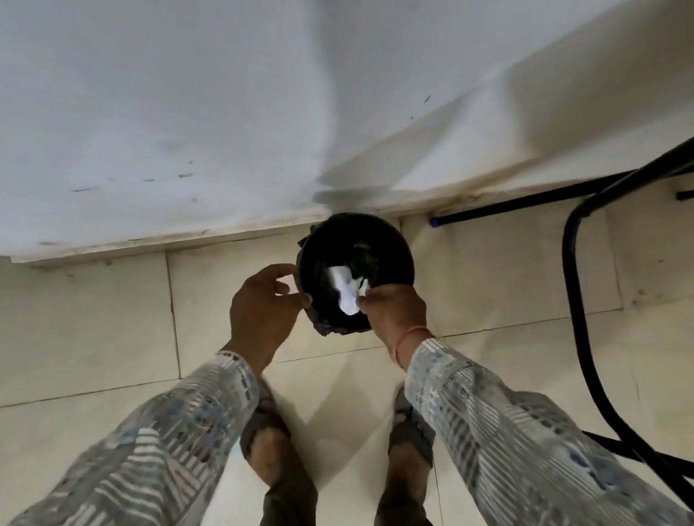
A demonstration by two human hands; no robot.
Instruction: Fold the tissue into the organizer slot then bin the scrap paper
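A round black bin lined with a dark bag stands on the tiled floor against the wall. White crumpled scrap paper shows over its opening. My right hand is at the bin's near rim, its fingertips pinched on the paper's edge. My left hand hovers at the bin's left rim, fingers curled and apart, holding nothing that I can see. The tissue and the organizer are out of view.
A white scuffed wall rises behind the bin. A black metal chair frame stands to the right. My two feet in sandals stand on the cream floor tiles just in front of the bin.
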